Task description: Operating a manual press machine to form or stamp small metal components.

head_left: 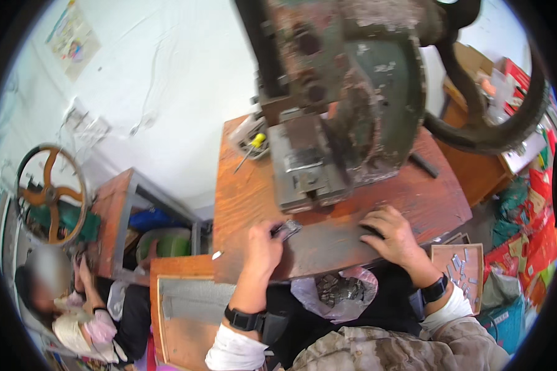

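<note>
Left hand (263, 240) pinching small metal piece (286, 229) at front of bench (247, 191) — just below rusty green press (340, 105); right hand (391, 235) spread flat, palm down on bench — plastic bag of metal parts (337, 290) in lap

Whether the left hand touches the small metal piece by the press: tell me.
Touching. In the head view, the left hand has its fingertips closed on the small metal piece, no gap showing.
</note>
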A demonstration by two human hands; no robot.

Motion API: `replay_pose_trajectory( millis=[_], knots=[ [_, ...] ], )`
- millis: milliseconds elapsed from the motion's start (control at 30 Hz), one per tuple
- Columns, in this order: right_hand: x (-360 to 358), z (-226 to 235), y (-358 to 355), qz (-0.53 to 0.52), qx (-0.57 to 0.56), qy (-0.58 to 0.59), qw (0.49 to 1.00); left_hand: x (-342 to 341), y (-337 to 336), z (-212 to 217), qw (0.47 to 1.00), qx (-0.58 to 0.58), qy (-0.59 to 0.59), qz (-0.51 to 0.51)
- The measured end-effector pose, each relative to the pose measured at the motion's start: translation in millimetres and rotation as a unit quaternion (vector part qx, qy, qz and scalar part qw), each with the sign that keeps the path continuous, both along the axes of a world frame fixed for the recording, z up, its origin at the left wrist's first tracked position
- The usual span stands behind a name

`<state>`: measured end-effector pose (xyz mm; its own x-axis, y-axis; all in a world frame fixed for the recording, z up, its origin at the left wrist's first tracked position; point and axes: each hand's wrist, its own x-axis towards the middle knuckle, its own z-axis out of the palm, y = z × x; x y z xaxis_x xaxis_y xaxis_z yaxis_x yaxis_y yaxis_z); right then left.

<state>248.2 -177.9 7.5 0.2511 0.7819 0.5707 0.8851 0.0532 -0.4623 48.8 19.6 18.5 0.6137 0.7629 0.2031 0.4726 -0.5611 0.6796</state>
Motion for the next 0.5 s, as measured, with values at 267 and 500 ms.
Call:
replay_pose_trajectory(
  millis=[267, 500],
  knots=[
    [12.4, -10.5, -16.3, -0.021, 0.015, -0.046, 0.999, 16.6, 6.2, -0.8, 0.992, 0.05, 0.108, -0.032],
    [-1.3, -34.3, 23.1, 0.036, 0.119, -0.027, 0.992, -18.8, 4.9, 5.6, 0.964, 0.223, 0.074, -0.121]
  ],
)
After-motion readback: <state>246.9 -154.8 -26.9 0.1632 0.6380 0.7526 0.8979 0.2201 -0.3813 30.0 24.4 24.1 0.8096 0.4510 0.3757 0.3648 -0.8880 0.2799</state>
